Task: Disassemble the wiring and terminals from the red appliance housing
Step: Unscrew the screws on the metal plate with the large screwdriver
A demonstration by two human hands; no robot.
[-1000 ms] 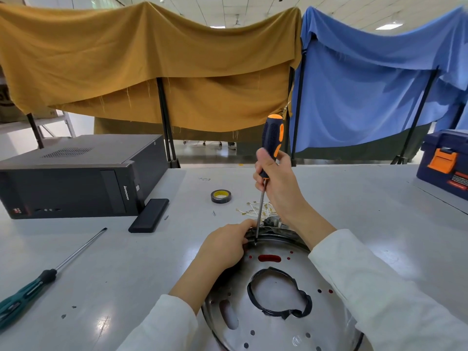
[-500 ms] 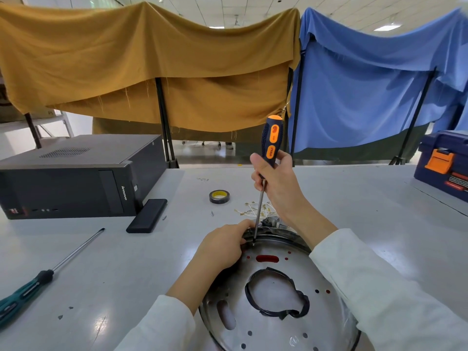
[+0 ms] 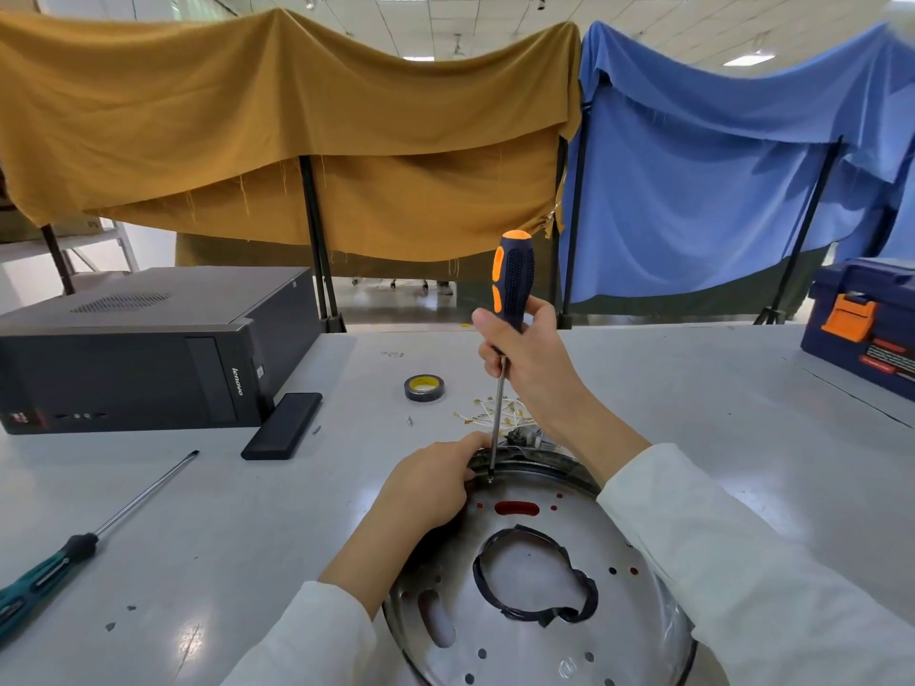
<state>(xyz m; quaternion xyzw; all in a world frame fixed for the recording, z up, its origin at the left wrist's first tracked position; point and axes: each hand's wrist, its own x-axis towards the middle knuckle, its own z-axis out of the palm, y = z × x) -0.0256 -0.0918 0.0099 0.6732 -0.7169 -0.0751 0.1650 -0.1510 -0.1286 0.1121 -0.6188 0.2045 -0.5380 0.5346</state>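
Behind the grey tabletop hang a mustard cloth and a blue cloth. From the head view, the appliance housing lies at the near edge with its round metal plate upward; red shows through the slots. The right hand grips an orange-and-black screwdriver upright, tip on the plate's far rim. The left hand holds that rim beside the tip. Loose terminal wires lie just behind, near a tape roll. A black computer case and a green-handled screwdriver lie to the left.
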